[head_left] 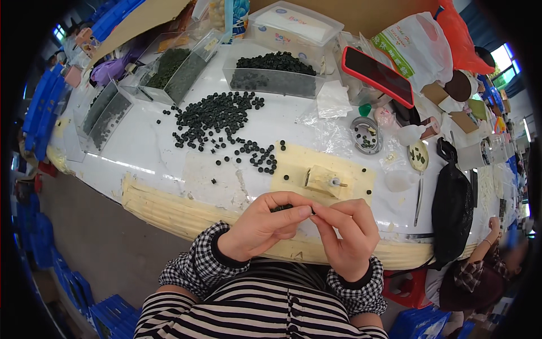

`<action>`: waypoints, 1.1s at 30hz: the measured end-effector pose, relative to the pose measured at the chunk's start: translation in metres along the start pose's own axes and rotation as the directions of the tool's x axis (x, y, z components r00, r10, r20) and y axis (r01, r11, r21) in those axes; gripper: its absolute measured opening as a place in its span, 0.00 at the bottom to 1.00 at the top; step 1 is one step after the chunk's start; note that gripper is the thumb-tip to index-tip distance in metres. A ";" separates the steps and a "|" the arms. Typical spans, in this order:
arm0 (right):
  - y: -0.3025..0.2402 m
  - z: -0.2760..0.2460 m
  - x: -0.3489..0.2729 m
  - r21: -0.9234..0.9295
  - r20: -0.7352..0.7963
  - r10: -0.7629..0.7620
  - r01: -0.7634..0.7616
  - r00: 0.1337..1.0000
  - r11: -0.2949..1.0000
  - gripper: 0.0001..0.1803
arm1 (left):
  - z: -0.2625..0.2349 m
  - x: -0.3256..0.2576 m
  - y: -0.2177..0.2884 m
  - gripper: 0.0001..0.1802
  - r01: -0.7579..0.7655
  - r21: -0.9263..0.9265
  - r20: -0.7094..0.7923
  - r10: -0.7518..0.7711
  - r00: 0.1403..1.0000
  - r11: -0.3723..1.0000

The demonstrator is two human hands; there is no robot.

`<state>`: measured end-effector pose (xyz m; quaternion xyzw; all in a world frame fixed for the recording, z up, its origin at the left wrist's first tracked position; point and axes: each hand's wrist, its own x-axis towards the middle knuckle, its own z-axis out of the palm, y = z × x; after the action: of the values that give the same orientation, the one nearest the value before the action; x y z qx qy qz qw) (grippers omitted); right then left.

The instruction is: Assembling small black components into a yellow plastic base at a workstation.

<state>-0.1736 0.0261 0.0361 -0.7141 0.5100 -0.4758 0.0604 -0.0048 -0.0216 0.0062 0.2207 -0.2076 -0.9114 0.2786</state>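
Observation:
My left hand (pixel 270 221) is closed, with several small black round parts (pixel 281 208) tucked in its curled fingers. Its thumb and index fingertips meet those of my right hand (pixel 348 230), which pinches a small dark piece (pixel 313 211) mostly hidden between the fingertips. Just beyond the hands, a cream block with a metal pin (pixel 324 181) stands on a yellow mat (pixel 293 158), and a few black round parts lie around it. A large loose pile of the same black parts (pixel 212 116) spreads over the white table to the left.
Clear bins of black parts (pixel 274 82) and dark green pieces (pixel 169 76) stand at the back. A red-cased phone (pixel 377 76) leans at back right, near a round tin (pixel 366 135). Tweezers (pixel 418 200) and a black bag (pixel 451 209) lie rightward. Padding (pixel 169 206) covers the front edge.

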 end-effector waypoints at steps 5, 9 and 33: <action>0.000 -0.006 0.001 0.016 0.034 -0.041 0.041 0.999 0.999 0.18 | -0.002 -0.002 0.000 0.10 0.039 -0.009 0.065 -0.039 0.997 0.999; -0.002 -0.011 0.002 0.028 0.072 -0.051 0.049 0.996 0.998 0.18 | -0.002 -0.002 -0.001 0.10 0.051 0.020 0.081 -0.053 0.995 0.998; 0.028 -0.008 0.005 -0.134 -0.096 0.239 -0.251 0.966 0.959 0.09 | 0.000 0.000 -0.001 0.11 -0.109 0.008 -0.091 0.109 0.990 0.994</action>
<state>-0.1982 0.0120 0.0281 -0.6286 0.6296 -0.4541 0.0468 -0.0054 -0.0208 0.0057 0.2507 -0.2077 -0.8835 0.3369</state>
